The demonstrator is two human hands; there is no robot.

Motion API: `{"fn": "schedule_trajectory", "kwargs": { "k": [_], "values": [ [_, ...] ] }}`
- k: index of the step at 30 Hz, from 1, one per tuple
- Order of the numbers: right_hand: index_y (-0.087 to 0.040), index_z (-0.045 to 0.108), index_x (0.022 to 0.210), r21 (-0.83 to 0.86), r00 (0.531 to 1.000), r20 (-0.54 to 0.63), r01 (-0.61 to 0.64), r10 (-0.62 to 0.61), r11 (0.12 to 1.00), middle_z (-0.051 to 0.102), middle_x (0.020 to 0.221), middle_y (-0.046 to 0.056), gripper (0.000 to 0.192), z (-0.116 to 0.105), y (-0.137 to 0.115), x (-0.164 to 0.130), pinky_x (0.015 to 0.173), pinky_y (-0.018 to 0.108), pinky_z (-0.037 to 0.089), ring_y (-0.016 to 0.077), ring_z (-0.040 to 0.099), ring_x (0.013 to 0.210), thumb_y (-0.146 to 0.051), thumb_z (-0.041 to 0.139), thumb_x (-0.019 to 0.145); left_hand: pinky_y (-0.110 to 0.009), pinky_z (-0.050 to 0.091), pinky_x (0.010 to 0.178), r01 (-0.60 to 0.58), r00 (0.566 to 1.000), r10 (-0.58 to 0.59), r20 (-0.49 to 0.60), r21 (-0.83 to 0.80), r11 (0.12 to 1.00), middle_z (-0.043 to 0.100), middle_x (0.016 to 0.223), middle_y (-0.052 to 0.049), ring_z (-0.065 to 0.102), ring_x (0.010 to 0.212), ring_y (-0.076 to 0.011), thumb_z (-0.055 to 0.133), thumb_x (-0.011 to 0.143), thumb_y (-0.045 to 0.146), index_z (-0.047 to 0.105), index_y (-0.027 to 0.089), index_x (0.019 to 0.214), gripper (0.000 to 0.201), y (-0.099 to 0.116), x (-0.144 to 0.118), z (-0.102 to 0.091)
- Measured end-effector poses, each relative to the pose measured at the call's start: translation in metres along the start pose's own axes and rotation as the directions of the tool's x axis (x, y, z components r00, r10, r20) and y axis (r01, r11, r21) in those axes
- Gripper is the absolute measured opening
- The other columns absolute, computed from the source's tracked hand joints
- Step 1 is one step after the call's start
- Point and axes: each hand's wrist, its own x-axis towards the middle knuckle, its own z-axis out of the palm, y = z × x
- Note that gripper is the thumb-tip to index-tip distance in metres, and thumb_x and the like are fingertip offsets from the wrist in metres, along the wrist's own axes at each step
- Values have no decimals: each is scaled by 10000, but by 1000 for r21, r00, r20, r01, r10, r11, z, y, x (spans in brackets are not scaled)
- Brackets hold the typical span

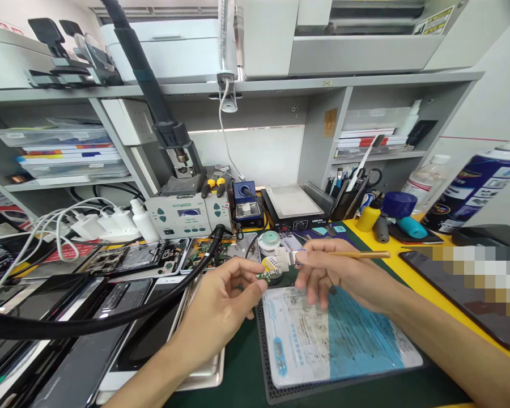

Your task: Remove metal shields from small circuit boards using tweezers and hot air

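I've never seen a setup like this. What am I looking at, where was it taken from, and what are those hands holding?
There is no robot here: these are a person's two bare hands. The one picture comes from a camera worn on that person's head, looking forward and down at a workbench.

The left hand pinches a small green circuit board. The right hand holds a brush, its pale bristles close to the board.

Below the right hand lies a blue-and-white pad on a dark green mat. To the left are several phone-like devices, and behind them stands a grey box with a small display.
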Motion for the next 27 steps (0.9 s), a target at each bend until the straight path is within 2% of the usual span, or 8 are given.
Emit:
{"fn": "schedule_trajectory", "kwargs": {
  "k": [7,14,19,23,27],
  "values": [
    [-141,648,829,-133,987,-21,157,-161,979,735,807,87,368,3,-2,-1,515,240,562,179,712,622,-494,710,906,-237,506,538,22,999,-22,-23,-34,999,598,670,7,557,611,-131,738,814,426,655,131,976,347,6,1,0],
    [-166,649,871,-193,964,-3,260,-265,946,731,857,75,310,1,3,-1,540,244,552,188,725,673,-466,672,949,-241,515,554,22,999,-24,-37,-44,999,591,665,9,551,612,-126,721,826,422,661,143,903,296,4,2,1],
    [-156,661,851,-176,966,-33,246,-256,953,722,828,77,330,2,1,-2,533,250,554,189,721,650,-471,673,945,-236,515,559,12,1000,-13,-8,-60,998,595,675,7,558,619,-124,708,832,406,660,137,933,290,6,0,1],
    [-146,659,819,-168,971,-56,221,-233,961,718,779,81,355,4,-2,-1,524,247,549,187,714,631,-481,679,935,-232,513,546,1,1000,-2,-17,-70,998,614,774,-12,561,662,-129,729,815,386,652,140,984,309,5,-1,2],
    [-143,654,797,-158,972,-66,213,-225,964,711,729,73,378,5,-3,-1,516,237,543,170,698,595,-498,687,925,-231,492,554,-59,998,59,-37,-14,998,604,847,-15,543,657,-112,715,833,370,638,153,1042,311,1,-2,4]
  ]
}}
